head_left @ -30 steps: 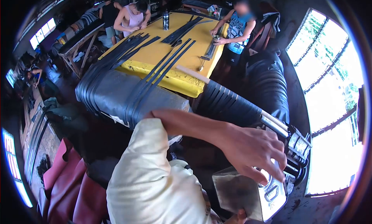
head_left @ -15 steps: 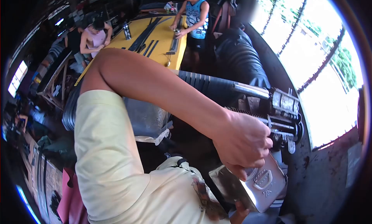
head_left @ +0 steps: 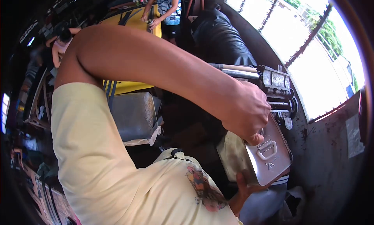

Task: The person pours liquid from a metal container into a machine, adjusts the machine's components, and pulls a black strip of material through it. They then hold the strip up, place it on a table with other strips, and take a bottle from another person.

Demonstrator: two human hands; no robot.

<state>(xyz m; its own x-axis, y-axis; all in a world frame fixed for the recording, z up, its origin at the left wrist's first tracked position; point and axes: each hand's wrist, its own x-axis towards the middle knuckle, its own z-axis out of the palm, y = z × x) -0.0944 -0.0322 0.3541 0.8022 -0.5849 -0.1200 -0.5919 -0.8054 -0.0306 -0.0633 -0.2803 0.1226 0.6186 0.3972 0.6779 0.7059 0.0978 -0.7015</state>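
A metal box [head_left: 272, 168], with a handle and stamped marks on its pale face, is tilted at the lower right. My left hand [head_left: 251, 114] reaches across from the left, its fingers curled and its thumb pressed down at the box's upper part. What those fingers grip is hidden, though a small shiny rounded edge shows beside the thumb. From below, my right hand [head_left: 243, 188] holds the box at its lower edge, thumb against the side and most fingers hidden.
Behind my arm is a yellow-topped table [head_left: 132, 20], with a person in blue [head_left: 170, 7] working at it. Another person [head_left: 60, 46] bends at the left. Black rolled material [head_left: 224, 36] and metal machine parts [head_left: 276, 81] lie beyond my left hand, near a barred window.
The view has shifted, so the table and people sit further up and left. The box appears higher and more of its face shows. Both hands remain at it.
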